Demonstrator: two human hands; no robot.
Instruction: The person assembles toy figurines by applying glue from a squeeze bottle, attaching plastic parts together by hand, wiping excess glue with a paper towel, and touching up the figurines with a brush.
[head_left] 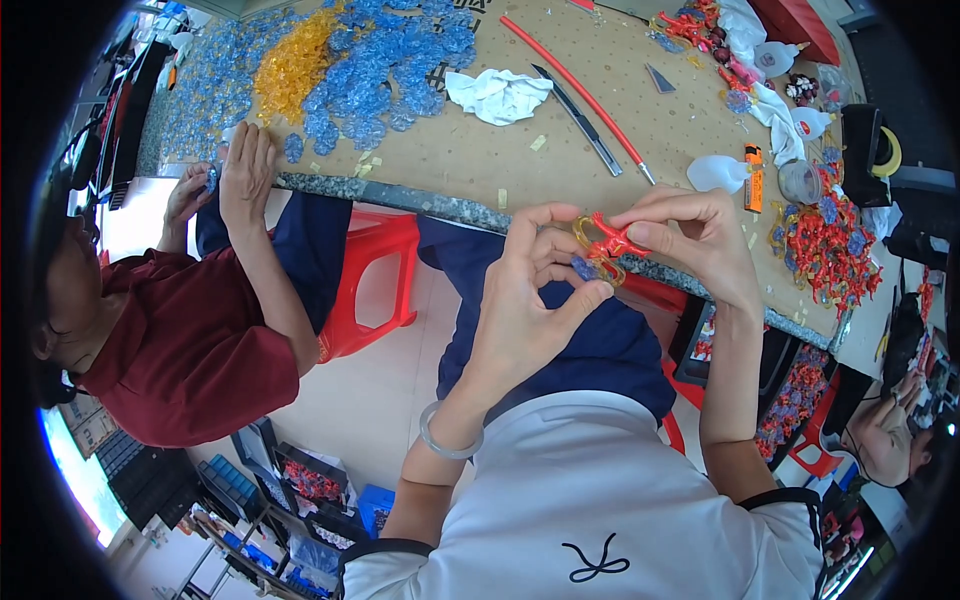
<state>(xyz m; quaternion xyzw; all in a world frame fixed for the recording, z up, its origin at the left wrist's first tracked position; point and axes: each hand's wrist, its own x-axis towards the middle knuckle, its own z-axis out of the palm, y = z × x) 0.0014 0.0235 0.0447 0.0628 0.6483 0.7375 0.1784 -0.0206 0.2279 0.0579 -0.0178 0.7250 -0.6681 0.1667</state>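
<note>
Between my hands, just in front of the table edge, is a small red figurine (612,243) with clear yellow and blue parts. My left hand (540,285) pinches its lower side, near the blue piece, between thumb and fingers. My right hand (690,235) grips the red upper part with thumb and forefinger. How the coloured parts join is too small to tell. To the right, a heap of similar red, yellow and blue figurines (825,245) covers the table corner.
Blue translucent pieces (400,60) and yellow ones (290,70) lie spread at the far left. A white cloth (498,95), a cutter knife (580,120), a red rod (575,85), a squeeze bottle (718,173) and an orange lighter (753,178) lie ahead. A co-worker (200,330) sits at left beside a red stool (375,285).
</note>
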